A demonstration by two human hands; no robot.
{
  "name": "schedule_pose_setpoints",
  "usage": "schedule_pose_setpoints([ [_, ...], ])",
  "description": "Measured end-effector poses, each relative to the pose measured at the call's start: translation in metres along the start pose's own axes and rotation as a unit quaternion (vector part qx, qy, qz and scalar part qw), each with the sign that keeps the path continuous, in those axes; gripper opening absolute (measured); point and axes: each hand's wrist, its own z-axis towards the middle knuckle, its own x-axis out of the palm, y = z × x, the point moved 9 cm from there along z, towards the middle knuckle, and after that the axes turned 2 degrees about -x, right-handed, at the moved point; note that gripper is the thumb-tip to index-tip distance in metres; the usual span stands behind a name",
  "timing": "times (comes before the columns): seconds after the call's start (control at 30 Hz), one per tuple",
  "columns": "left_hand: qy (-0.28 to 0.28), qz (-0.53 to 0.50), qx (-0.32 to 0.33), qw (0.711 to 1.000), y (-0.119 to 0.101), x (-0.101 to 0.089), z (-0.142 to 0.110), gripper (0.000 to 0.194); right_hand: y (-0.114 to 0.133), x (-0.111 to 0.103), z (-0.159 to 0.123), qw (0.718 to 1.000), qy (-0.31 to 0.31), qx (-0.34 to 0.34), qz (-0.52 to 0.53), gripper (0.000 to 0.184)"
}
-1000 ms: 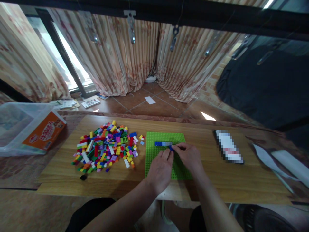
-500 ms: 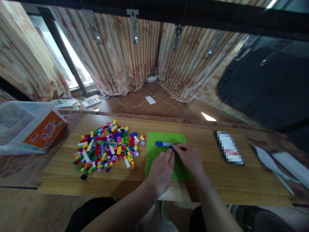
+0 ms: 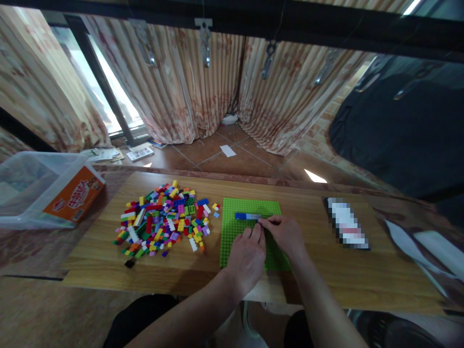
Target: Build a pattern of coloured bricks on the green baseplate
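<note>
A green studded baseplate (image 3: 230, 241) lies in front of me on the wooden table. Near its far side runs a short row of bricks (image 3: 246, 216), dark blue at the left end and paler blue-grey to the right. My right hand (image 3: 288, 234) pinches a small blue brick at the right end of this row; the fingers hide most of it. Against the same brick, from the near side, press the closed fingertips of my left hand (image 3: 248, 258). Whether the brick is seated on the studs cannot be seen.
A loose pile of many-coloured bricks (image 3: 163, 222) spreads left of the baseplate, with a black piece (image 3: 129, 264) at its near edge. A clear plastic bin (image 3: 39, 193) stands at far left. To the right lie a blurred-out phone-shaped object (image 3: 347, 224) and white sheets (image 3: 409, 246).
Both hands stay together at the right end of the row, with only slight finger shifts. The blue brick is now more covered by the fingers. The whole view has drifted a little.
</note>
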Motion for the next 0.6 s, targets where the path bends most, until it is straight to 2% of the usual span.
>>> schedule_pose_setpoints([
  [0.2,0.011,-0.005,0.005,1.0,-0.001,-0.007,0.009,0.04,-0.001,0.001,0.006,0.999,0.021,-0.005,-0.029,0.03],
  [0.3,0.015,-0.022,0.008,1.0,-0.001,-0.009,0.014,0.038,-0.003,0.002,0.012,0.999,0.034,0.001,-0.04,0.028],
  [0.47,0.011,-0.049,0.005,0.999,0.003,-0.011,0.018,0.033,-0.004,0.007,0.023,0.994,0.093,0.02,-0.048,0.029],
  [0.6,0.003,-0.063,0.006,0.998,0.008,-0.01,0.014,0.036,-0.005,0.005,0.025,0.994,0.095,0.027,-0.038,0.035],
])
